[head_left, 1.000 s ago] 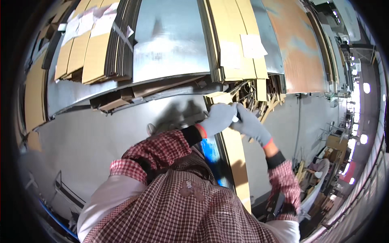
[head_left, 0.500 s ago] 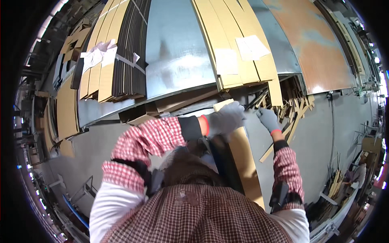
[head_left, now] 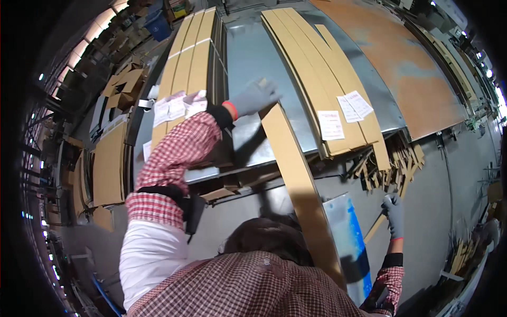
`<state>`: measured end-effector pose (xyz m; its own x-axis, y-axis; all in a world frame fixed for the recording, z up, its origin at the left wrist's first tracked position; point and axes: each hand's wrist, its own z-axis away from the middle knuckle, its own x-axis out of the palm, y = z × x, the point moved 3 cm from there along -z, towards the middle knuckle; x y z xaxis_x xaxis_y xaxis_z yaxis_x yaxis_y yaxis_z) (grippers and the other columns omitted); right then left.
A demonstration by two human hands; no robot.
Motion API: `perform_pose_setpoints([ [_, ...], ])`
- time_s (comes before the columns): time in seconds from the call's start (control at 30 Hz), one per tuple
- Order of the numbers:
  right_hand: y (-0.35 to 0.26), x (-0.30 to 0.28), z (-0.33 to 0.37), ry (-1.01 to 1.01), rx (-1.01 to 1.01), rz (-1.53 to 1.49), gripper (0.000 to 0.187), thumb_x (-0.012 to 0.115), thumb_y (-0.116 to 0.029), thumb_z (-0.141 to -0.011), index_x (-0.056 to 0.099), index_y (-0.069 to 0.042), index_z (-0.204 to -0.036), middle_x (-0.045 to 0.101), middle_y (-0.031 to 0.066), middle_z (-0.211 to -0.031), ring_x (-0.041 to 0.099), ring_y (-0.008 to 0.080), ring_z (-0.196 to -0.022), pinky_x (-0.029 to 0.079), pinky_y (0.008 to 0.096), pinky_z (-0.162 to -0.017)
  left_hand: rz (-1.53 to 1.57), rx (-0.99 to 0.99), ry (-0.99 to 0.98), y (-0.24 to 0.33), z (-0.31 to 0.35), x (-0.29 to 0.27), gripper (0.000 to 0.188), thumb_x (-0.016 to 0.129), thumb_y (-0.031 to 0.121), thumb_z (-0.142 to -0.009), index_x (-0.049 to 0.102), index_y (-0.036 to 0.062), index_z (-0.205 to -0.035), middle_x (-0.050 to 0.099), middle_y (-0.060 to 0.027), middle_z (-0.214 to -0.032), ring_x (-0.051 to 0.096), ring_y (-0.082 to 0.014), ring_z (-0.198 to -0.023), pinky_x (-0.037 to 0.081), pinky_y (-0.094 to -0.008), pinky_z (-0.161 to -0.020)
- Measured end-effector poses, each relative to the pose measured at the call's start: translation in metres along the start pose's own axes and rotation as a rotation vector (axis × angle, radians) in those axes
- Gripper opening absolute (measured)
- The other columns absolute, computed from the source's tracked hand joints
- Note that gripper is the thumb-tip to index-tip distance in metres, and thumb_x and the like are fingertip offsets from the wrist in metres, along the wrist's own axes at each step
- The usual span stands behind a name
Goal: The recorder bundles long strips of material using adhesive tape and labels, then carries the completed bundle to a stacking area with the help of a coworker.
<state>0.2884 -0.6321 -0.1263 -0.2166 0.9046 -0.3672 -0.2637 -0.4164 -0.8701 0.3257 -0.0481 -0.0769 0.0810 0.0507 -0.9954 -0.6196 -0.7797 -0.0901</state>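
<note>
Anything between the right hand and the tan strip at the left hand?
Yes: in this view the blue-white panel, beside the strip, lies between it and the right hand. I can't tell whether it stands high enough to block. Nothing visible separates the left hand from the strip's far end.

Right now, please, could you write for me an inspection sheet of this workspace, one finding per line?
Surface: shiny grey metal sheet, bearing cardboard stacks.
Job's things: long cardboard strip, slanting toward the picture's lower edge; blue-and-white panel along its right side.
Clutter: narrow offcuts heaped at right; papers on the stacks.
Hands: gloved left hand beside the strip's far end; gloved right hand curled near the panel; grips unclear.
Cables: thin dark floor line, perhaps a cable, cannot tell.
Surroundings: rust-coloured sheet right; blue bin upper left.
</note>
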Motion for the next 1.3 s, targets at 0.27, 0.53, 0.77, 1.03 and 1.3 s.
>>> perform_pose_setpoints([
  [0.27, -0.049, 0.092, 0.036, -0.020, -0.089, -0.313, 0.014, 0.058, -0.006, -0.090, 0.058, -0.005, -0.103, 0.060, 0.0017, -0.081, 0.055, 0.0089, -0.061, 0.042, 0.0216, -0.053, 0.119, 0.270, -0.198, 0.040, -0.015, 0.031, 0.038, 0.068, 0.021, -0.064, 0.063, 0.0133, -0.101, 0.062, -0.0057, -0.093, 0.058, -0.0276, -0.098, 0.044, -0.0402, -0.092],
  [0.53, -0.003, 0.082, 0.057, 0.047, 0.111, -0.337, 0.016, 0.060, -0.006, -0.088, 0.059, -0.006, -0.104, 0.059, 0.0009, -0.079, 0.054, 0.0087, -0.061, 0.043, 0.0220, -0.053, -0.540, -0.395, -0.382, -0.131, 0.036, 0.058, 0.019, 0.058, 0.022, -0.079, 0.076, 0.0150, -0.078, 0.068, -0.0061, -0.076, 0.063, -0.0260, -0.081, 0.044, -0.0379, -0.078],
  [0.77, 0.104, 0.068, 0.013, -0.034, -0.144, 0.315, 0.029, 0.068, -0.026, -0.087, 0.061, -0.002, -0.101, 0.063, 0.0094, -0.088, 0.063, 0.0165, -0.087, 0.049, 0.0328, -0.074, 0.736, -0.341, -0.745, 0.105, -0.021, -0.021, 0.043, 0.067, 0.039, -0.085, 0.067, 0.0081, -0.116, 0.070, -0.0128, -0.090, 0.060, -0.0168, -0.080, 0.047, -0.0310, -0.076],
  [1.03, 0.083, 0.061, -0.051, -0.320, -0.032, 0.420, 0.041, 0.071, -0.041, -0.083, 0.060, -0.001, -0.083, 0.061, 0.0150, -0.069, 0.057, 0.0290, -0.063, 0.048, 0.0396, -0.064, 2.145, -1.043, 0.441, 0.142, -0.107, 0.068, 0.066, 0.063, 0.037, -0.094, 0.041, -0.0061, -0.139, 0.052, -0.0122, -0.137, 0.052, -0.0197, -0.122, 0.039, -0.0345, -0.106],
  [1.3, -0.148, 0.047, -0.104, -0.040, -0.797, 0.457, 0.017, 0.050, -0.020, -0.097, 0.059, -0.006, -0.102, 0.063, 0.0182, -0.083, 0.061, 0.0366, -0.077, 0.047, 0.0426, -0.065, 2.129, -1.033, 0.527, 0.166, -0.135, 0.072, 0.060, 0.061, 0.031, -0.095, 0.038, 0.0013, -0.142, 0.051, -0.0108, -0.139, 0.053, -0.0215, -0.123, 0.044, -0.0360, -0.103],
])
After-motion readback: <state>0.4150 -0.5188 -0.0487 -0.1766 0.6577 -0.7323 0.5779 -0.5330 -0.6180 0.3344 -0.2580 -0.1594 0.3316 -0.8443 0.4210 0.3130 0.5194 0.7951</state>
